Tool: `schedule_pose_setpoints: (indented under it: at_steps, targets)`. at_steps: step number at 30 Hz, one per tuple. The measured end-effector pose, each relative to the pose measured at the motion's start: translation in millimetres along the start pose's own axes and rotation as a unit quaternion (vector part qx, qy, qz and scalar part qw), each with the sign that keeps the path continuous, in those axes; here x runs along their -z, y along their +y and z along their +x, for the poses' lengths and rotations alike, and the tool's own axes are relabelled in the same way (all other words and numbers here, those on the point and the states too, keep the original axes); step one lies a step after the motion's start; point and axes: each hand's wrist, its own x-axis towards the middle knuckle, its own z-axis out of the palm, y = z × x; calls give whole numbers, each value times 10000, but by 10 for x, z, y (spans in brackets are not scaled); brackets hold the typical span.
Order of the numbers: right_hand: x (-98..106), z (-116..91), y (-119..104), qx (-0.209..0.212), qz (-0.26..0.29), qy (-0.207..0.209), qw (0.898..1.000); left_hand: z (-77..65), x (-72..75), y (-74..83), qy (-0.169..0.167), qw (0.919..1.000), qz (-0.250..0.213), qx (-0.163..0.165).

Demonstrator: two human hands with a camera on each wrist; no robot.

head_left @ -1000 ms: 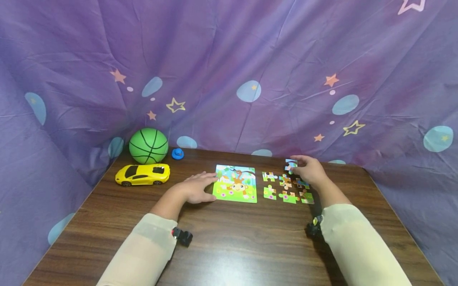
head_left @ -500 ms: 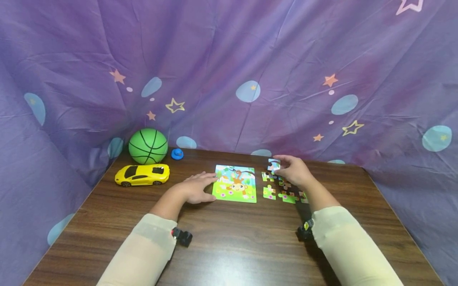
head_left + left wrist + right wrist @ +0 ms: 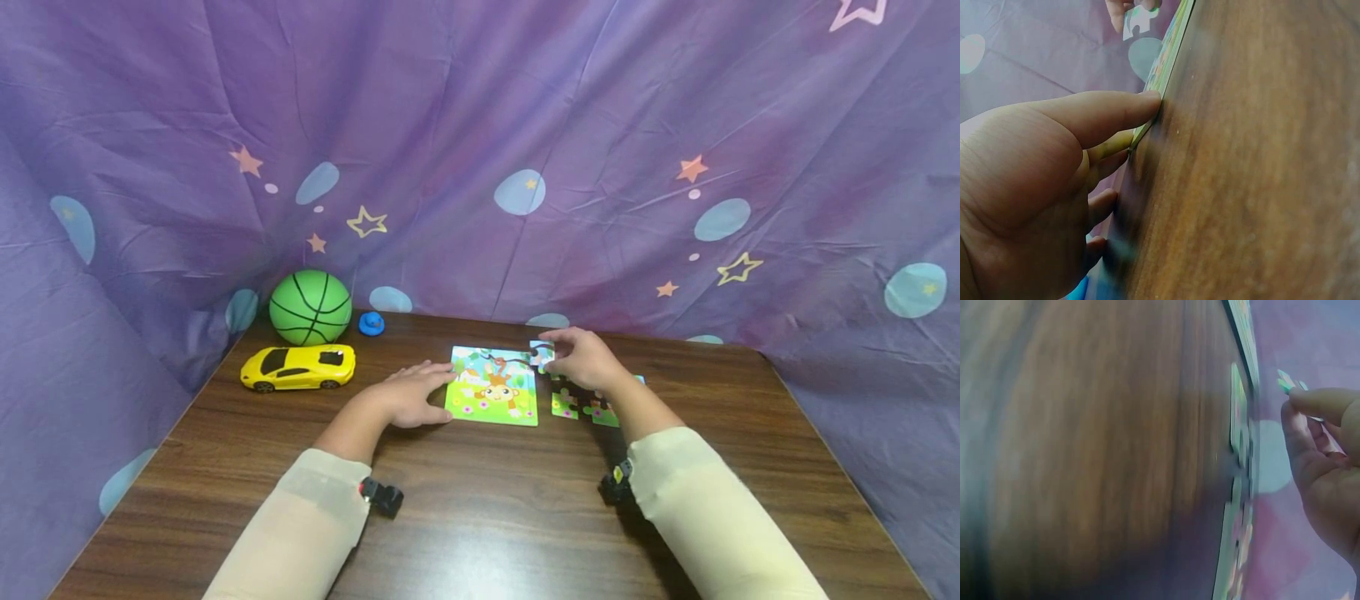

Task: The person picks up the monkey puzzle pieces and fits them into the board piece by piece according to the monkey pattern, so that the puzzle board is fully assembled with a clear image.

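My right hand point(image 3: 588, 362) pinches a jigsaw piece point(image 3: 541, 354) with a blue and white print by thumb and fingertips. In the head view the piece overlaps the top right corner of a square monkey puzzle board point(image 3: 491, 400). The right wrist view has this piece point(image 3: 1285, 382) raised above the table. At the board's left side, my left hand point(image 3: 408, 396) lies with fingers spread, its thumb and index fingertips on the edge. Up close, the left thumb point(image 3: 1110, 112) touches the board's near corner. Several loose jigsaw pieces point(image 3: 565, 406) lie right of the board, partly hidden under my right hand.
A yellow toy car point(image 3: 298, 367) stands left of my left hand, with a green ball point(image 3: 311, 307) behind it. Beside the ball sits a small blue rubber duck point(image 3: 371, 324). A purple curtain point(image 3: 480, 125) hangs behind the wooden table point(image 3: 480, 508).
My right hand has carried the jigsaw piece leftward from above the loose pieces to the board's top right corner. My left hand has stayed at the board's left edge.
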Motion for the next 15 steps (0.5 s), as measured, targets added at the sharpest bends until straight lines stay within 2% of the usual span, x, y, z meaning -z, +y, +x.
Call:
schedule_pose_setpoints:
  at_steps: [11,15]
  targets:
    - [-200,98,-144,207,-15,-240,9995,-6,7,1,-29,10000,15,11]
    - [-239,121,-164,153,8,-304,9994,-2,5,0,-28,10000,9,5]
